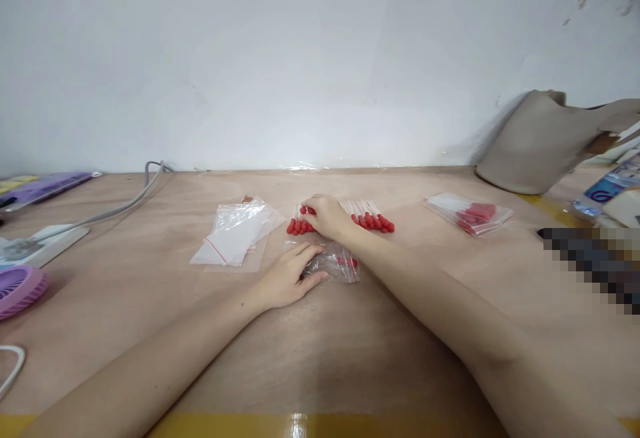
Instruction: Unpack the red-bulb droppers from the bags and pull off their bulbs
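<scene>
Flat bags (235, 231) lie left of my left hand (287, 279), its thumb and fingers spread apart on a clear bag (333, 268) showing some red. Beyond it, my right hand (327, 217) curls about red tips (311, 211); whether pinched, I cannot tell. I seem to be gathering from the red-tipped sticks (373, 222); lifting calls for a light, even pinch. Red-filled bags (475, 215) lie rightmost.
</scene>
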The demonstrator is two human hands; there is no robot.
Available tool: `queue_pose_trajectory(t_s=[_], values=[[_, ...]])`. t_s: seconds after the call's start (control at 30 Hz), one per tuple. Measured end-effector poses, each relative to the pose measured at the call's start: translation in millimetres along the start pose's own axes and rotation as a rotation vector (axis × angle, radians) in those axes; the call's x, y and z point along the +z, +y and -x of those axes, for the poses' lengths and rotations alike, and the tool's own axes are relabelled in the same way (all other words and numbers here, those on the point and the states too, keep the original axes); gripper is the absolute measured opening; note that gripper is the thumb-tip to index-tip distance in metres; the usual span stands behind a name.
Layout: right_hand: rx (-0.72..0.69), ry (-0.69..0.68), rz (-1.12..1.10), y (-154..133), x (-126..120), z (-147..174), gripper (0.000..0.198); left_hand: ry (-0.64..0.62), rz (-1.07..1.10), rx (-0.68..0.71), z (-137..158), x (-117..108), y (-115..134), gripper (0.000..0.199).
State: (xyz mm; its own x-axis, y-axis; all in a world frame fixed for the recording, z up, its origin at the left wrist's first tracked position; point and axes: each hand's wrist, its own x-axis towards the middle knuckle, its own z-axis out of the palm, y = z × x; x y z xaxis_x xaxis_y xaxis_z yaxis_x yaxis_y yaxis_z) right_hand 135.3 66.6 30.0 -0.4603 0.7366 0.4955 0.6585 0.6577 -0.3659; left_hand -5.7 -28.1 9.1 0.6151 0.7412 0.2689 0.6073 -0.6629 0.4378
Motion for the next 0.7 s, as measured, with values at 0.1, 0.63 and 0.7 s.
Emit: queue_pose_trajectory(t_s=[0.1, 0.63, 0.7], values=[[0.028, -0.036, -0.016, -0.9, -3.7, 2.4, 0.030, 0.001, 0.000, 0.001, 0.2, 0.1, 0.1, 0.036], [0.011, -0.070, -0.280, 14.4, -52.6, 120.0, 0.012, 0.003, 0.002, 0.003, -0.4, -1.7, 3.0, 0.037], [-0.017, -0.099, -0.252, 11.3, -48.9, 122.5, 0.014, 0.002, 0.006, 0.007, -0.3, -2.0, 3.5, 0.037]])
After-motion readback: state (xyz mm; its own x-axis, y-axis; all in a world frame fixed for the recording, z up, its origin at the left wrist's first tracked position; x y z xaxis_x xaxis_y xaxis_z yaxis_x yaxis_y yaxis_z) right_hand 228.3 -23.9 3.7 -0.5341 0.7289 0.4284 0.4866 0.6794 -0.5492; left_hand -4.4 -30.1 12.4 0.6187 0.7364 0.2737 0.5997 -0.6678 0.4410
